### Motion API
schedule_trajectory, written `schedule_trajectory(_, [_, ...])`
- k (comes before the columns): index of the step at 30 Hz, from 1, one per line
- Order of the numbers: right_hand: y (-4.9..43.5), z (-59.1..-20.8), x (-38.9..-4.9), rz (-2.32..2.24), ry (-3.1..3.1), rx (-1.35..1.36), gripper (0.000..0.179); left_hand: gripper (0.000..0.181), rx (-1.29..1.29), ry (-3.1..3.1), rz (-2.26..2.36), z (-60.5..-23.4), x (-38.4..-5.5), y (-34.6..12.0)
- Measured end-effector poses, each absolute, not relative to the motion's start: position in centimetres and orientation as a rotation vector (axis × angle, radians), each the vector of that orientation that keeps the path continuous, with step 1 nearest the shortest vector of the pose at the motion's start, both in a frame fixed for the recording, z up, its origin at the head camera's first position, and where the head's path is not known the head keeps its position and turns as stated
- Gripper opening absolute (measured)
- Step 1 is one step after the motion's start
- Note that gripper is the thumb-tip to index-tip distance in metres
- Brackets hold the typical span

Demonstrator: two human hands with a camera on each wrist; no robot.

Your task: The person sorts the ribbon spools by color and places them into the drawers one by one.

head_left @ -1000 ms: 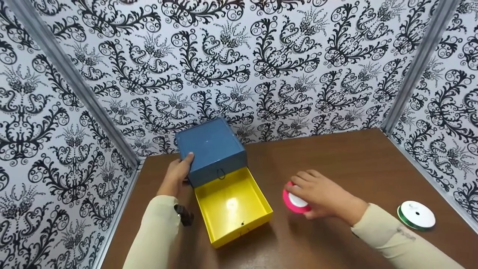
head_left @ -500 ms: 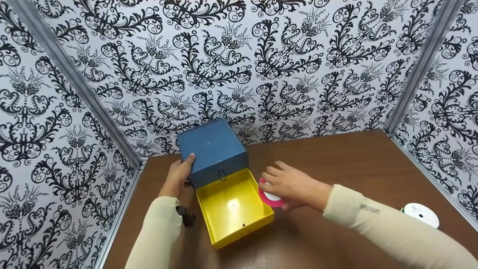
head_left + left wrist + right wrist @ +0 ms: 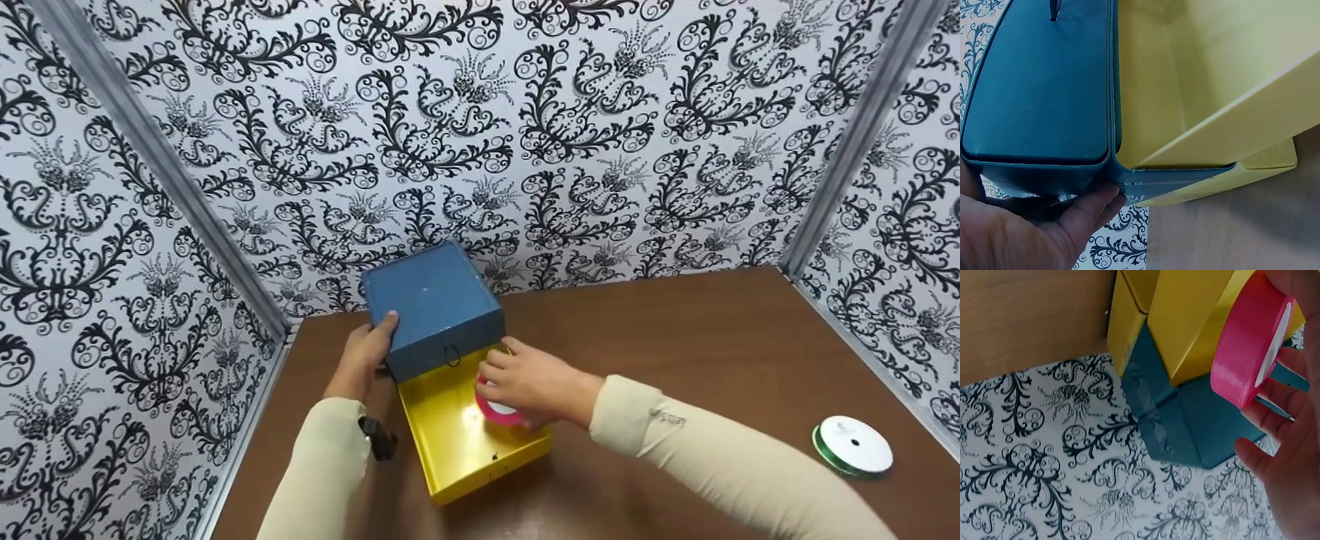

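Note:
A blue box (image 3: 431, 292) stands at the back of the table, its front face bearing a dark loop. From beneath that face a yellow drawer (image 3: 433, 427) extends toward me. My left hand (image 3: 371, 349) holds the box's left side, thumb at the top edge; in the left wrist view its fingers (image 3: 1092, 208) reach along the side. With my right hand (image 3: 540, 382) I grip a roll of pink ribbon (image 3: 489, 409) above the drawer's right part. In the right wrist view the pink roll (image 3: 1249, 343) sits between thumb and fingers. Whether it touches the drawer, I cannot tell.
A spool of green ribbon (image 3: 855, 444) with white sides lies on the brown table (image 3: 675, 322) at the right. Patterned panels (image 3: 570, 150) enclose the back and both sides. A dark device (image 3: 379, 439) sits at my left wrist.
My right hand has carried the pink ribbon roll leftward, from beside the yellow drawer to above it. The left hand keeps its hold on the blue box.

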State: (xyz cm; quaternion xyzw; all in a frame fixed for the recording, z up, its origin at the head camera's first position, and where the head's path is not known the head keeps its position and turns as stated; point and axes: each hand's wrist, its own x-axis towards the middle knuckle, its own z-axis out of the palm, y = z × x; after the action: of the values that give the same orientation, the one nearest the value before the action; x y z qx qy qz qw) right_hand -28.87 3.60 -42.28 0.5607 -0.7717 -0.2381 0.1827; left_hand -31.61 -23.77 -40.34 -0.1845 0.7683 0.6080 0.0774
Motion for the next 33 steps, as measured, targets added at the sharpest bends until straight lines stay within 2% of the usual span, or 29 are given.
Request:
schedule_trajectory(16, [0.1, -46.3, -30.2, -0.584, -2.171, 1.571, 0.077, 0.073, -0.603, 2.354, 1.789, -40.0, -32.2, -23.6])
schedule_trajectory(26, [0.6, -46.5, -30.0, -0.427, -2.237, 1.618, 0.069, 0.076, -0.608, 2.351, 1.79, -40.3, -31.9, -23.6])
schedule_trajectory(33, [1.7, -45.4, -29.0, -0.361, -2.271, 1.572, 0.075, 0.074, -0.608, 2.347, 1.801, -40.6, -31.8, -23.8])
